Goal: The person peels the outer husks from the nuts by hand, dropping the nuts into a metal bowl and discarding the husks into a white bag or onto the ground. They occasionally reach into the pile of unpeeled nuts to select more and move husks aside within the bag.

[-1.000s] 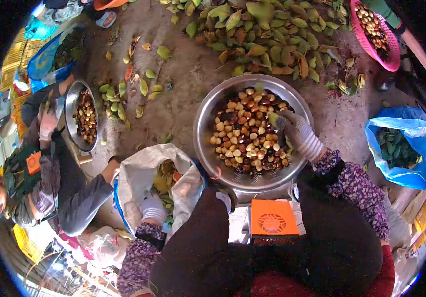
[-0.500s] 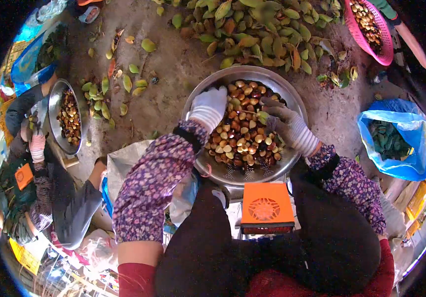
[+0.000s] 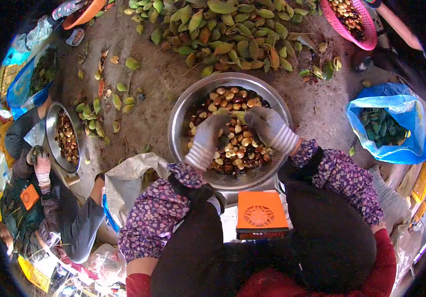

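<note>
A round metal colander [image 3: 179, 106] stands before me, holding a heap of brown and cream seeds [image 3: 237, 143]. Above it, my right hand [image 3: 272, 128], in a grey and white striped glove, pinches a green pod [image 3: 240, 117] at its fingertips. Close to the pod's left side is my left hand [image 3: 207, 141], gloved too; its fingers are smeared by motion, so its grip cannot be made out.
Green pods [image 3: 232, 34] are piled beyond the colander. A blue bag [image 3: 410, 148] of dark leaves stands right, a pale sack [image 3: 124, 178] left. A co-worker sits left by a metal bowl [image 3: 49, 123]. A pink basket [image 3: 368, 37] and an orange basket [image 3: 87, 14] lie farther off.
My left hand has moved down, nearer my body, and my right hand has come left beside it, over the colander's middle. The whole view has shifted a little.
</note>
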Demonstrator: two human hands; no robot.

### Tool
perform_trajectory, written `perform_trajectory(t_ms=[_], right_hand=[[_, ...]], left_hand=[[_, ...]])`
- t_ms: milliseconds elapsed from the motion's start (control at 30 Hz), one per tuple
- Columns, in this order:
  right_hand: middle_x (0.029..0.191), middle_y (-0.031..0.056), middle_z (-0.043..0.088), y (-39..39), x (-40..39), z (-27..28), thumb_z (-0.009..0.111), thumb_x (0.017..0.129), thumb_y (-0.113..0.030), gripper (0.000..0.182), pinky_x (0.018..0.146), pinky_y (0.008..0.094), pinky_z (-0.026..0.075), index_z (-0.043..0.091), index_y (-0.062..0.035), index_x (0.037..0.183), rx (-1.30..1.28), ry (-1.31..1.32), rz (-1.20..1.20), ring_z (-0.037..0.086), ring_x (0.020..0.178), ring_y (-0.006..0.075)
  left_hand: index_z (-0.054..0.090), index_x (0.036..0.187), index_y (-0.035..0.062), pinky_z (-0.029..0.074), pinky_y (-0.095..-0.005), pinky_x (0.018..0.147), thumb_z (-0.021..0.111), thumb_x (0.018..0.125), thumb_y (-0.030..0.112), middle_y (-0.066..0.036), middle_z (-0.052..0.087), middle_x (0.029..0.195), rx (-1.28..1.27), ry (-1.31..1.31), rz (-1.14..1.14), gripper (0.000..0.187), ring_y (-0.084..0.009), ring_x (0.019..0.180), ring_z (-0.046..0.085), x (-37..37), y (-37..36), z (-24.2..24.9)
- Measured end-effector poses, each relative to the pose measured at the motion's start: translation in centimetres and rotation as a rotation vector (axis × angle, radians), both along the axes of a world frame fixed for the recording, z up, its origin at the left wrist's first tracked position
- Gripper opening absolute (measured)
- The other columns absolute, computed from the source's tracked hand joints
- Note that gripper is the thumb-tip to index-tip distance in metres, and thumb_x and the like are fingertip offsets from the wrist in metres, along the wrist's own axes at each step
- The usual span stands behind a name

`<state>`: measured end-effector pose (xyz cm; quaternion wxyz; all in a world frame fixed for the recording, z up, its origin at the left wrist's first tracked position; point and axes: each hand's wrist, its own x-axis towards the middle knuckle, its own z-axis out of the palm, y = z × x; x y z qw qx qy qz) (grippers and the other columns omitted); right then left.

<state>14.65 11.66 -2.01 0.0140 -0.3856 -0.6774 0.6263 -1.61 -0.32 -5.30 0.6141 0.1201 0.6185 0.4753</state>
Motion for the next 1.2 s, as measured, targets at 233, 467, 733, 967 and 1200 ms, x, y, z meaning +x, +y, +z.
perform_trajectory(t_ms=[233,467,733,967,1200], right_hand=[[0.079,0.0167,0.063,-1.1,-1.4,1.1,0.051,0.091,-0.019,0.024,0.066,0.0307,0.046,0.058,0.0046,0.093,0.254,0.231,0.014,0.06,0.072,0.0209],[0.071,0.0121,0.06,-1.3,-0.8,0.2,0.05,0.092,-0.024,0.029,0.061,0.03,0.044,0.059,0.0037,0.089,0.179,0.142,-0.015,0.057,0.066,0.0174],[0.084,0.0037,0.061,-1.2,-0.5,-1.8,0.055,0.09,-0.025,0.028,0.07,0.0249,0.045,0.061,0.0026,0.092,-0.42,0.156,-0.099,0.054,0.081,0.0079],[0.097,0.0054,0.062,-0.5,-2.4,2.3,0.058,0.087,-0.019,0.03,0.072,0.0223,0.046,0.057,0.0019,0.109,-0.228,-0.046,0.2,0.055,0.085,0.0082],[0.075,0.0058,0.061,-1.3,-3.4,2.4,0.053,0.088,-0.015,0.022,0.053,0.0216,0.044,0.059,0.0032,0.098,-0.185,-0.145,0.176,0.054,0.064,0.0066]], left_hand=[[0.057,0.106,-0.0033,0.045,-0.0308,0.079,0.04,0.094,0.023,-0.014,0.062,0.097,0.1,0.499,-0.056,0.033,-0.0209,0.088,0.059,2.9,1.4,1.8],[0.048,0.111,-0.0029,0.048,-0.0399,0.066,0.042,0.092,0.017,-0.025,0.061,0.085,0.277,0.85,-0.205,0.028,-0.0369,0.077,0.061,3.5,0.4,3.4],[0.047,0.115,-0.0039,0.047,-0.0379,0.066,0.04,0.094,0.022,-0.023,0.061,0.084,0.276,0.605,-0.201,0.034,-0.0332,0.078,0.062,3.1,-0.2,4.0],[0.049,0.114,-0.0022,0.044,-0.03,0.067,0.037,0.094,0.011,-0.01,0.06,0.09,0.207,0.442,0.057,0.027,-0.0167,0.081,0.056,3.0,-0.6,4.6],[0.045,0.119,0.0007,0.045,-0.0441,0.059,0.044,0.087,0.013,-0.026,0.059,0.075,0.102,0.855,-0.3,0.034,-0.0394,0.07,0.059,2.9,-0.8,5.1]])
